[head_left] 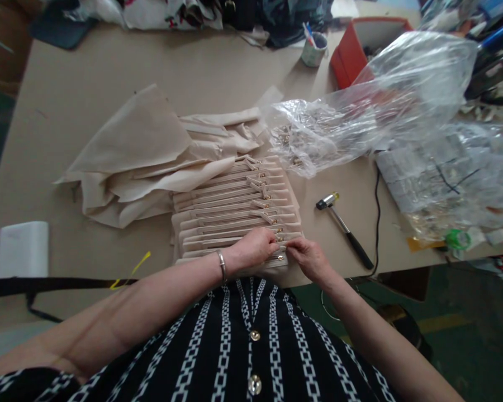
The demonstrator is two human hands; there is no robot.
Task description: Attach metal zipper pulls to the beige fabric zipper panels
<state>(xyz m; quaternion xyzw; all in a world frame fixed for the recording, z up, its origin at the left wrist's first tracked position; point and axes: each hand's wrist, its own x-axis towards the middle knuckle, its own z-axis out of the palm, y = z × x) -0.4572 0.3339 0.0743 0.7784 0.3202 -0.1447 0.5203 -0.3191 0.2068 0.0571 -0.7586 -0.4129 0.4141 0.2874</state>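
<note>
A row of overlapping beige fabric pieces with zippers (235,206) lies in front of me, with gold-coloured sliders along its right side. Several of the upper zippers have beige pull strips. My left hand (255,245) is closed over the lower zippers, its fingertips pinched near a slider. Beside it, my right hand (308,257) pinches at the right end of the same zippered piece, close to the left fingertips. What lies between the fingers is too small to make out. Just below them another gold slider (280,257) shows on the lowest zipper.
Loose beige fabric (138,151) is heaped behind and left of the row. To the right lie a small hammer (346,231), a black cord (376,223) and clear plastic bags (339,123). A red box (347,58) and a cup (314,51) stand behind; a white block (23,248) lies left.
</note>
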